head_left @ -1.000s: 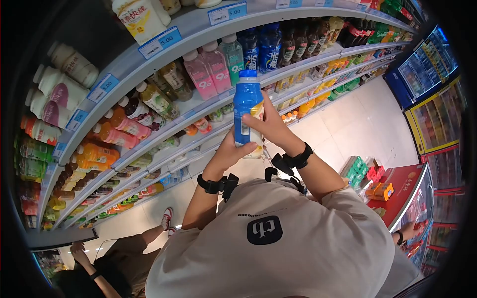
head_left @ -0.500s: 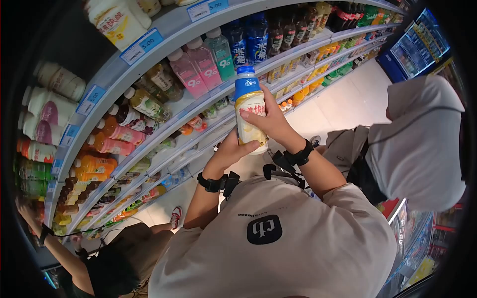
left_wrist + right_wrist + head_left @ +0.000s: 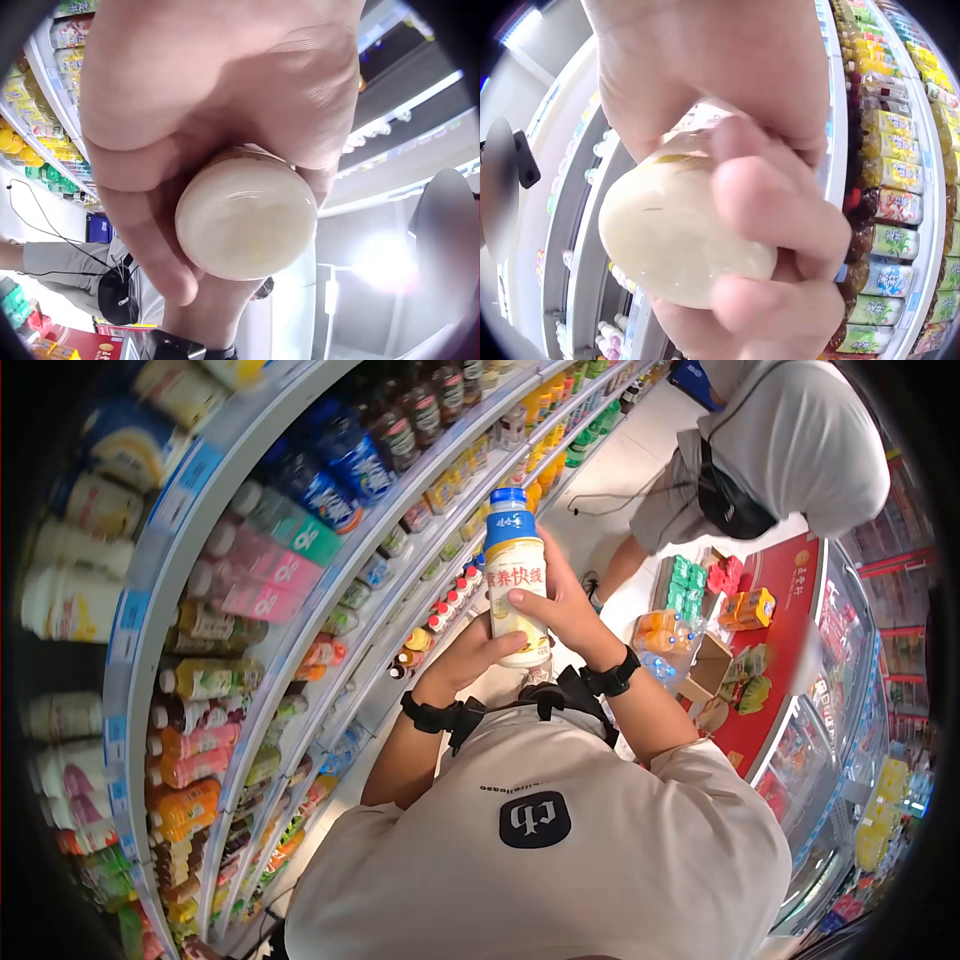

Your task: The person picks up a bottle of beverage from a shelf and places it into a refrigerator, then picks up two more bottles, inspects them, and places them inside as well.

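Observation:
Both hands hold a milk drink bottle (image 3: 517, 585) upright in front of the chest. It has a blue cap, a blue neck band and a white and yellow label with red characters that faces the head camera. My left hand (image 3: 470, 658) grips the lower left side, thumb across the front near the base. On the right side, my right hand (image 3: 568, 608) grips higher, with its thumb over the label. The bottle's pale round base (image 3: 247, 217) fills the middle of the left wrist view. Fingers of the right hand (image 3: 780, 202) curl around the bottle in the right wrist view.
Curved shelves (image 3: 165, 550) of bottled drinks run along the left side. A person in a light shirt (image 3: 790, 450) stands ahead on the right. Nearer on that side are a red display counter (image 3: 790, 630), a cardboard box (image 3: 706, 665) and green drink packs (image 3: 686, 585).
The bottle has turned in my hands from its blue side to the front label. My view has swung right, and the person in the light shirt has come into it.

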The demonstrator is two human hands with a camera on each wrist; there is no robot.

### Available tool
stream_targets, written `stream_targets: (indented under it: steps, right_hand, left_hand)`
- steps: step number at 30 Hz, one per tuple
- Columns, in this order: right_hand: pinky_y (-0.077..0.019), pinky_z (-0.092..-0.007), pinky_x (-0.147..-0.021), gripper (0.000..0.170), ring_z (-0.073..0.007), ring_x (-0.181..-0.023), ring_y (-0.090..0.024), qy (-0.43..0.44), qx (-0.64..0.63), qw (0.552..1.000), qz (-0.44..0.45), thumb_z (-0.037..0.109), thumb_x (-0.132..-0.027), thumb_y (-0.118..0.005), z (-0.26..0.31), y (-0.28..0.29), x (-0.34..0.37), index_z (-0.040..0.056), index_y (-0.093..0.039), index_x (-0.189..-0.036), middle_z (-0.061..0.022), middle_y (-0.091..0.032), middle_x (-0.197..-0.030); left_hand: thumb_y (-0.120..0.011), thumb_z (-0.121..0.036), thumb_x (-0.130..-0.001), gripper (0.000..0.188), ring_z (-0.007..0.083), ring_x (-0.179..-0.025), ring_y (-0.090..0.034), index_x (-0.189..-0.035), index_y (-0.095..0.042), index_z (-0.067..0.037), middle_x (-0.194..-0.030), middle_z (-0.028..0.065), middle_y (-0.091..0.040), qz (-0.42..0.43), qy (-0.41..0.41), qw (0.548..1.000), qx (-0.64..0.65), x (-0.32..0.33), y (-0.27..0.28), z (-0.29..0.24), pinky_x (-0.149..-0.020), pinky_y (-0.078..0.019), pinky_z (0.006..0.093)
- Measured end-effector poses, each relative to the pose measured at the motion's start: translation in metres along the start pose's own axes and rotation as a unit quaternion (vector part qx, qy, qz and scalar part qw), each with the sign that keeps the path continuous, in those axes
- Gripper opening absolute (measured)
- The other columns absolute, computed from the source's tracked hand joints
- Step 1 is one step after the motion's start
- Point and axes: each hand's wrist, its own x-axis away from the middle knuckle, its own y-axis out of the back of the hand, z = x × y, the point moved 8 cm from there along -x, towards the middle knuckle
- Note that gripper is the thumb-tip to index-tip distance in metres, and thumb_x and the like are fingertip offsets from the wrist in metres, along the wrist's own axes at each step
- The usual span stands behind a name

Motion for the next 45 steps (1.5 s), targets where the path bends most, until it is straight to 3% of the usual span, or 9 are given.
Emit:
stream_targets:
  steps: [4, 10, 16, 20, 23, 29, 32, 38, 45]
  right_hand:
    - [-0.0456, -0.0343, -0.098, 0.098, -0.0201, -0.117, -0.053, 0.052, 0.029, 0.996, -0.072, 0.008, -0.082, -0.074, 0.022, 0.078, 0.003, 0.0039, -0.006, -0.153, -0.0136, -0.044, -0.136]
    - [-0.0476, -0.0342, -0.096, 0.097, -0.0193, -0.113, -0.055, 0.081, 0.033, 0.987, -0.136, 0.010, -0.082, -0.075, 0.071, 0.186, 0.006, 0.0027, -0.008, -0.152, -0.0143, -0.046, -0.131]
    - [-0.0487, -0.0330, -0.093, 0.082, -0.0174, -0.109, -0.057, 0.053, 0.038, 0.975, -0.214, 0.016, -0.083, -0.076, 0.081, 0.296, -0.016, 0.0016, -0.025, -0.145, -0.0110, -0.054, -0.123]
    - [-0.0510, -0.0303, -0.088, 0.070, -0.0152, -0.103, -0.060, 0.044, 0.043, 0.962, -0.264, 0.020, -0.083, -0.078, 0.090, 0.376, -0.050, 0.0019, -0.036, -0.137, -0.0089, -0.059, -0.116]
    - [-0.0508, -0.0297, -0.088, 0.062, -0.0151, -0.103, -0.060, 0.048, 0.036, 0.964, -0.259, 0.020, -0.088, -0.073, 0.109, 0.436, -0.090, 0.0028, -0.037, -0.136, -0.0094, -0.059, -0.116]
    - [-0.0516, -0.0352, -0.090, 0.038, -0.0205, -0.102, -0.063, 0.108, -0.158, 0.933, -0.306, 0.031, -0.104, -0.042, 0.172, 0.542, -0.166, 0.0034, -0.043, -0.130, -0.0125, -0.060, -0.115]
    - [-0.0530, -0.0392, -0.092, 0.044, -0.0261, -0.104, -0.065, 0.120, -0.153, 0.925, -0.326, 0.036, -0.104, -0.037, 0.196, 0.599, -0.187, 0.0012, -0.044, -0.130, -0.0161, -0.062, -0.116]
    - [-0.0530, -0.0352, -0.088, 0.041, -0.0214, -0.096, -0.066, 0.164, -0.151, 0.883, -0.413, 0.035, -0.104, -0.039, 0.230, 0.716, -0.204, 0.0025, -0.047, -0.127, -0.0137, -0.064, -0.111]
    - [-0.0560, -0.0402, -0.085, 0.041, -0.0255, -0.096, -0.067, 0.209, -0.171, 0.849, -0.453, 0.036, -0.103, -0.040, 0.281, 0.877, -0.221, 0.0034, -0.047, -0.127, -0.0163, -0.064, -0.108]
  left_hand:
    - [-0.066, -0.020, -0.092, 0.061, 0.0197, -0.120, -0.053, -0.141, -0.035, 0.000, -0.131, 0.0106, -0.052, -0.039, -0.037, 0.991, -0.119, -0.075, -0.026, -0.009, -0.100, -0.0455, 0.0352]
    - [-0.070, -0.017, -0.087, 0.062, 0.0186, -0.112, -0.057, -0.138, -0.038, -0.001, -0.124, 0.0107, -0.055, -0.016, -0.026, 0.992, -0.124, -0.188, -0.078, 0.000, -0.092, -0.0491, 0.0329]
    - [-0.072, -0.019, -0.086, 0.066, 0.0184, -0.118, -0.054, -0.138, -0.036, 0.002, -0.128, 0.0121, -0.054, 0.058, -0.011, 0.979, -0.196, -0.299, -0.094, 0.010, -0.099, -0.0454, 0.0338]
    - [-0.071, -0.017, -0.088, 0.064, 0.0189, -0.117, -0.054, -0.138, -0.037, 0.002, -0.127, 0.0112, -0.054, 0.100, 0.036, 0.984, -0.140, -0.387, -0.097, 0.016, -0.098, -0.0460, 0.0337]
    - [-0.071, -0.018, -0.087, 0.067, 0.0196, -0.116, -0.055, -0.138, -0.034, 0.003, -0.127, 0.0127, -0.053, 0.138, 0.018, 0.976, -0.170, -0.463, -0.096, 0.004, -0.097, -0.0469, 0.0338]
    - [-0.071, -0.019, -0.087, 0.070, 0.0201, -0.121, -0.051, -0.140, -0.031, 0.004, -0.128, 0.0135, -0.051, 0.212, 0.040, 0.961, -0.175, -0.616, -0.119, -0.059, -0.099, -0.0457, 0.0345]
    - [-0.069, -0.018, -0.089, 0.068, 0.0199, -0.120, -0.051, -0.140, -0.030, 0.003, -0.128, 0.0129, -0.051, 0.276, 0.033, 0.937, -0.212, -0.680, -0.136, -0.073, -0.100, -0.0451, 0.0345]
    - [-0.059, -0.020, -0.096, 0.059, 0.0194, -0.122, -0.051, -0.142, -0.030, 0.002, -0.131, 0.0125, -0.050, 0.293, 0.185, 0.927, -0.144, -0.805, -0.166, -0.056, -0.100, -0.0441, 0.0339]
    - [-0.036, -0.030, -0.106, 0.040, 0.0196, -0.108, -0.062, -0.130, -0.047, 0.001, -0.121, 0.0121, -0.061, 0.318, 0.254, 0.910, -0.082, -0.978, -0.199, -0.028, -0.093, -0.0510, 0.0357]
